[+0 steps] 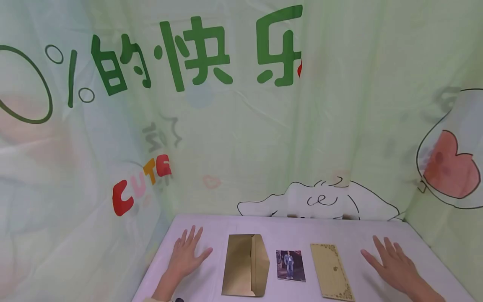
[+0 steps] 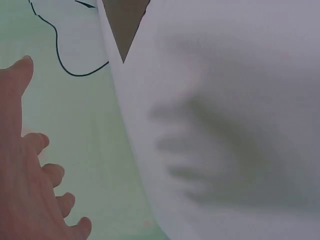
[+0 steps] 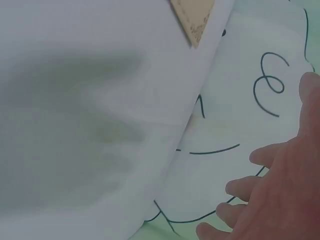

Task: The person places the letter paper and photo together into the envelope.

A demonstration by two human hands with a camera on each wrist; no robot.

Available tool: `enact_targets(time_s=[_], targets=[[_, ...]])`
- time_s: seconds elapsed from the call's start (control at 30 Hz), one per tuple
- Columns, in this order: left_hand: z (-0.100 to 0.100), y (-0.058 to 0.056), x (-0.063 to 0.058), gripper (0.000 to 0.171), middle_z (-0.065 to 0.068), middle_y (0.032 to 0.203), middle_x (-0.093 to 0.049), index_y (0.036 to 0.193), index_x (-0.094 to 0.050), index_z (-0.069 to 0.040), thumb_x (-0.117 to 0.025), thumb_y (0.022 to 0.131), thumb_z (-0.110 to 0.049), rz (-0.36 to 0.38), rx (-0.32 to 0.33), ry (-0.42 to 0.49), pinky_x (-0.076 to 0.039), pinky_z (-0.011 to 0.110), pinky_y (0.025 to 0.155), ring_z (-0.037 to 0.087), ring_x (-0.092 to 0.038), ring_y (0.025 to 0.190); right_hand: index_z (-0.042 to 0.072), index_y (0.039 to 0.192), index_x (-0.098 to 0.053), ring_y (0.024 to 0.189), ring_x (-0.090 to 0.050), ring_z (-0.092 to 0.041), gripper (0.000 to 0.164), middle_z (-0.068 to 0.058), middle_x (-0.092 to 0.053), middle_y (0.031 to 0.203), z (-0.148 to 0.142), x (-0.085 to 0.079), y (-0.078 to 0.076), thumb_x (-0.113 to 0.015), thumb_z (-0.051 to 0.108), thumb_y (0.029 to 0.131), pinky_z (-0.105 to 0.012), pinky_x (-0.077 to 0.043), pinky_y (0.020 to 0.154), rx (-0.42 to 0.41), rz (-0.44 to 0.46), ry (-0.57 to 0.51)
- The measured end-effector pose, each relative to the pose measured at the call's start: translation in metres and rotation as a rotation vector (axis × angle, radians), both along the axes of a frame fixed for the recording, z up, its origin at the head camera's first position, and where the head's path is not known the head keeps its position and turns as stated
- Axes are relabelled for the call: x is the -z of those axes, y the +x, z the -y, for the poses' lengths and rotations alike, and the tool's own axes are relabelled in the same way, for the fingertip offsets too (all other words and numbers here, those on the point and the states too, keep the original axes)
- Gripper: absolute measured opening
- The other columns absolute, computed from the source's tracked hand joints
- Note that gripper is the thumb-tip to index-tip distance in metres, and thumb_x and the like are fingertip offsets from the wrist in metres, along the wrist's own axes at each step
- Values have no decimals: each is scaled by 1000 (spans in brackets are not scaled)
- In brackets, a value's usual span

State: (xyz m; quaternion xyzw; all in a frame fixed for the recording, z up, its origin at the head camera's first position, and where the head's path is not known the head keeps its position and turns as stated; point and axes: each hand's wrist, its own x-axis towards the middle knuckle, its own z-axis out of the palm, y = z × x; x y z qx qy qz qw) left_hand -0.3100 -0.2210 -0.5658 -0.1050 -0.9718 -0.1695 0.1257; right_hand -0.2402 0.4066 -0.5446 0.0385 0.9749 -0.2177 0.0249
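Envelope [image 1: 238,264] of gold-brown paper lies in the lower middle of the head view, its pointed flap [image 1: 261,268] turned out to the right. I'd expect it to be light and easily creased, so I'd pinch it by the plain left edge and spare the flap. Just right of it lies a small photograph [image 1: 290,266] of a person in denim (glossy, I suspect, and quick to take fingerprints); its edges seem the safest hold. Farther right, a tan card [image 1: 329,270] with an ornamental brown border looks stiffer, flat and light, best lifted by a long side. My left hand [image 1: 184,256], fingers spread wide, is left of the envelope; my right hand [image 1: 396,268], spread likewise, is right of the card. Both hold nothing and appear raised over the white table [image 1: 205,281], their shadows falling on it.
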Motion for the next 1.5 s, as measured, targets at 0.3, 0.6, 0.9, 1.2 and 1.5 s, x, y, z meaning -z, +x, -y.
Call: enact_targets(time_s=[0.3, 0.6, 0.9, 1.2, 1.5], targets=[[-19, -3, 6, 84, 12, 165, -30, 157, -35, -23, -52, 91, -72, 6, 46, 8, -23, 65, 117, 42, -22, 152, -14, 152, -16, 137, -1, -69, 98, -50, -5, 150, 31, -4, -8, -32, 68, 101, -83, -9, 101, -32, -32, 21], [-34, -3, 6, 82, 13, 164, -32, 157, -35, -24, -52, 92, -71, 4, 66, 6, -24, 64, 116, 43, -23, 152, -12, 153, -20, 138, -5, -68, 94, -48, -9, 153, 61, -10, -16, -36, 65, 102, -81, -10, 104, -56, -73, 26], [-45, -2, 7, 80, 15, 162, -34, 156, -37, -19, -57, 93, -63, -9, 99, 7, -26, 65, 114, 46, -27, 150, -9, 154, -22, 139, -8, -68, 91, -46, -11, 154, 90, -6, -25, -41, 63, 101, -82, -12, 104, -99, -108, 17], [-59, -2, 8, 82, 17, 162, -34, 156, -37, -18, -55, 92, -66, -17, 132, 11, -26, 65, 115, 46, -28, 149, -6, 156, -23, 142, -7, -64, 90, -42, -10, 158, 120, -2, -27, -45, 62, 100, -80, -13, 106, -136, -98, -25], [-74, -4, 8, 83, 13, 165, -29, 158, -32, -21, -50, 93, -69, 22, 134, 13, -23, 63, 118, 43, -24, 152, -4, 156, -24, 144, -8, -62, 90, -39, -11, 159, 144, -3, -27, -44, 63, 100, -79, -15, 108, -152, -101, -20]])
